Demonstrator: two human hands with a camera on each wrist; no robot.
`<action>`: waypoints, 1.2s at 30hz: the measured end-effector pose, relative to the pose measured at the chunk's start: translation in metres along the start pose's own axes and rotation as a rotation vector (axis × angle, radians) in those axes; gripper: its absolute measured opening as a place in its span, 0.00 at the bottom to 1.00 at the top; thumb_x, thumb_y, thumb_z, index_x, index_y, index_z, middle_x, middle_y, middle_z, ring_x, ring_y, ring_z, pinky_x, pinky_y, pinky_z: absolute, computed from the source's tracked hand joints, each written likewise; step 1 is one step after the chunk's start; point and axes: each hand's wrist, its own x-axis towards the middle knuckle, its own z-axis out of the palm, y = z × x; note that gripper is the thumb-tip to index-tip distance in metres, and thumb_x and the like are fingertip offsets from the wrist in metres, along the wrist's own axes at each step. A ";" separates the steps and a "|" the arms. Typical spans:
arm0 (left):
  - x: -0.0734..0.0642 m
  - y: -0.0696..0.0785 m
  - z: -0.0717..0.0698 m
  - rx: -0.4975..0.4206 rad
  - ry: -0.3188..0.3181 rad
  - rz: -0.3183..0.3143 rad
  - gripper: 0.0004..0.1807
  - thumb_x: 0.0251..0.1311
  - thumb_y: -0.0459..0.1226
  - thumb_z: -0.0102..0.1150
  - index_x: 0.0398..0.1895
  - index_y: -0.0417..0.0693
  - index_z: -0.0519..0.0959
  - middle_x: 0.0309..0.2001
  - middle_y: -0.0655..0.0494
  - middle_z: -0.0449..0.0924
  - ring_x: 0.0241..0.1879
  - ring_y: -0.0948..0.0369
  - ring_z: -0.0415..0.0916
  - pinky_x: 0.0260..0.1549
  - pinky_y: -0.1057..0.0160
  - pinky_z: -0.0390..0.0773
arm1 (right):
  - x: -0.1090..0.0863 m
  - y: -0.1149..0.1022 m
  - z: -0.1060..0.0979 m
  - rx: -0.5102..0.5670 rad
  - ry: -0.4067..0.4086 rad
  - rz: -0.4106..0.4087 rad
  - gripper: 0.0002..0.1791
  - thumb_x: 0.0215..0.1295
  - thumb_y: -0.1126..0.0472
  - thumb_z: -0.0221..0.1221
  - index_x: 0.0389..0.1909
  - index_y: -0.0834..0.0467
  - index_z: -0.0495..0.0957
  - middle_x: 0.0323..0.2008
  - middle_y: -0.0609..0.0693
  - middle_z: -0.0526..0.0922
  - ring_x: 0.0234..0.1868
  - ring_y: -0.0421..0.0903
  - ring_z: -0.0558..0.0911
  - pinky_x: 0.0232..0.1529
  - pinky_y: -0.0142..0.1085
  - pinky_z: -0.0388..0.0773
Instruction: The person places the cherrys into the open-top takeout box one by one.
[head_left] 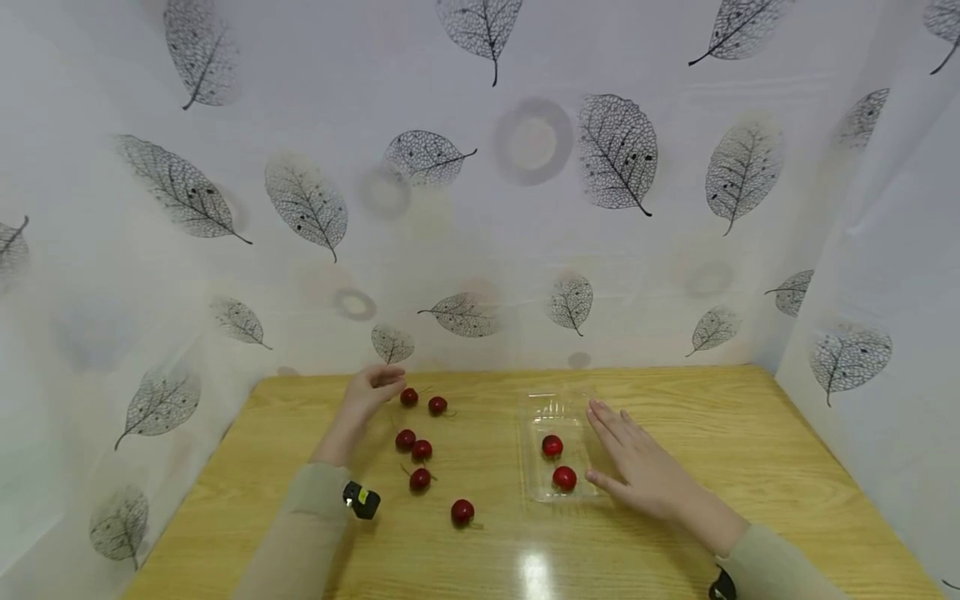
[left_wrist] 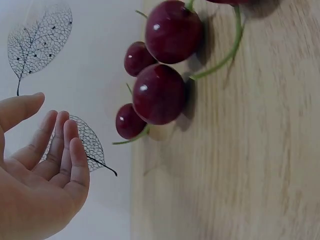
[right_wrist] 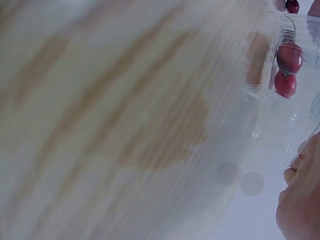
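My left hand (head_left: 369, 395) is at the far left of the table, right beside the farthest dark red cherry (head_left: 408, 397). In the left wrist view its fingers (left_wrist: 65, 150) are loosely bent, the thumb stands apart, and nothing is held. Several stemmed cherries lie in a loose group in front of it, among them a touching pair (head_left: 422, 450). A clear plastic box (head_left: 528, 467) holds two brighter red cherries (head_left: 564, 478). My right hand (head_left: 641, 467) lies along the box's right side, fingers straight and fingertips right at its edge.
One cherry (head_left: 462, 512) lies nearer the front, apart from the group. The wooden table (head_left: 735, 433) ends at the back against a pale curtain (head_left: 480, 250) with leaf prints, which also hangs along both sides.
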 end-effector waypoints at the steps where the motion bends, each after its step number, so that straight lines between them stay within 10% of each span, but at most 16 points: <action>1: 0.001 -0.003 0.000 0.015 0.005 0.002 0.20 0.61 0.35 0.58 0.56 0.40 0.73 0.53 0.42 0.76 0.52 0.53 0.74 0.53 0.58 0.74 | 0.000 0.000 0.000 0.003 -0.002 0.002 0.48 0.63 0.38 0.52 0.73 0.60 0.43 0.75 0.52 0.41 0.74 0.51 0.46 0.70 0.52 0.51; 10: 0.005 -0.025 0.004 0.172 0.040 -0.014 0.17 0.58 0.34 0.60 0.51 0.38 0.76 0.49 0.41 0.78 0.49 0.50 0.74 0.50 0.55 0.75 | -0.002 -0.002 0.002 0.018 -0.028 0.020 0.49 0.63 0.38 0.52 0.74 0.58 0.42 0.75 0.51 0.41 0.74 0.50 0.45 0.71 0.51 0.49; 18: -0.001 -0.040 0.009 0.015 0.035 -0.120 0.21 0.60 0.34 0.59 0.55 0.35 0.72 0.54 0.39 0.72 0.56 0.48 0.68 0.61 0.51 0.66 | -0.002 -0.003 0.002 0.011 -0.035 0.020 0.48 0.63 0.36 0.51 0.73 0.60 0.44 0.75 0.50 0.41 0.74 0.49 0.45 0.72 0.49 0.46; 36: 0.011 -0.040 0.016 0.038 0.054 -0.183 0.24 0.56 0.38 0.63 0.56 0.41 0.73 0.56 0.42 0.72 0.58 0.48 0.67 0.62 0.51 0.65 | 0.003 -0.001 -0.002 -0.012 -0.025 -0.013 0.48 0.63 0.39 0.53 0.73 0.62 0.44 0.74 0.55 0.42 0.74 0.52 0.46 0.69 0.53 0.52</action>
